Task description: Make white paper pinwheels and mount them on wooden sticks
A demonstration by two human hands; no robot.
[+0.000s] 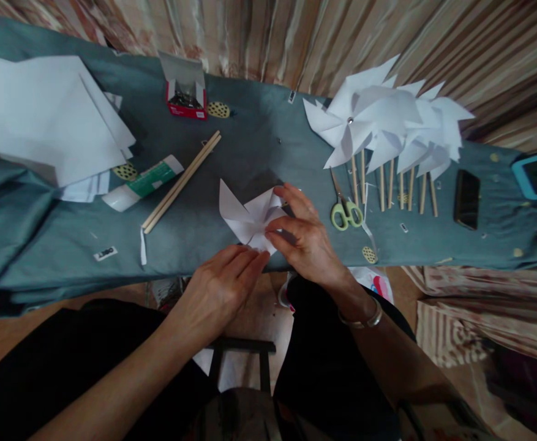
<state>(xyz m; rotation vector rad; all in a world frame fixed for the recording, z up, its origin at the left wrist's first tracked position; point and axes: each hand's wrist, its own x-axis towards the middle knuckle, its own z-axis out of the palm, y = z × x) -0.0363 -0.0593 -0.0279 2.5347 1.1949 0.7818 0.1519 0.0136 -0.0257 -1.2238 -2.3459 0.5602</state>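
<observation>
Striped curtains [250, 43] hang behind a cloth-covered worktop [250, 135], and the head view puts us right over the action! One paper pinwheel [245, 223] sits by the worktop's near edge. Left hand [222, 282]: fingers pinching the side closest to the person. Right hand [311, 242]: thumb and finger pinching near the middle, other fingertips up at a blade. Danger here — squeeze too hard and that thin paper could crease; slacken either pinch and a folded point might spring loose. And so near the edge — one fumble could send it floorward.
</observation>
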